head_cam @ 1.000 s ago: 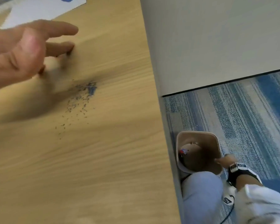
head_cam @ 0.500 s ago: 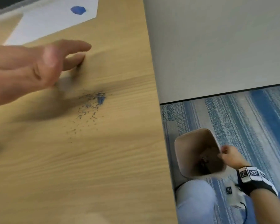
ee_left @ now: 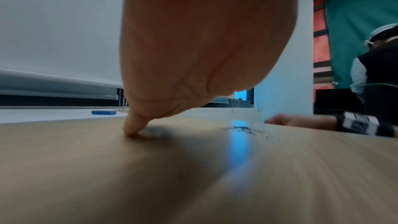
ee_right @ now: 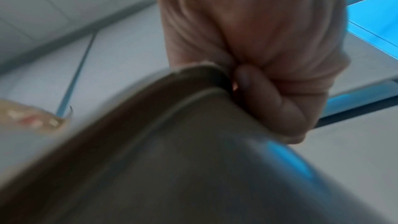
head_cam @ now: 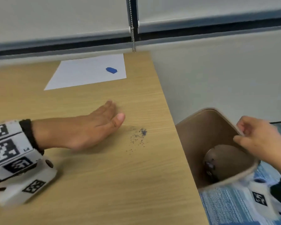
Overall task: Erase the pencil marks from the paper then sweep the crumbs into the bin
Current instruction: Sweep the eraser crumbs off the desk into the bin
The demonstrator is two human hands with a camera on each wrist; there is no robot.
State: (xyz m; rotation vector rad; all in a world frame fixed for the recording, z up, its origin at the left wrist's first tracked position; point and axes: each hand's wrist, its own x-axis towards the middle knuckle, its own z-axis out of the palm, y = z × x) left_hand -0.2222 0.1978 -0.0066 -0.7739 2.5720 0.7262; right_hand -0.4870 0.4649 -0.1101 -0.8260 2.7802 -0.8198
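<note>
An office, wood-grain desk (head_cam: 104, 184) against roller blinds (head_cam: 55, 17) with bead chain (head_cam: 132, 30) at twelve o'clock, blue striped carpet tiles (head_cam: 225, 207) at four o'clock, another seated person (ee_left: 374, 67) at three o'clock.

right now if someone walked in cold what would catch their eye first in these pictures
Probably the dark patch of eraser crumbs near the desk's right edge, with the left hand lying flat just left of it. Next, the brown bin gripped at its rim by the right hand, beside that edge. Farther back, a blue eraser lies on the white paper.
</note>
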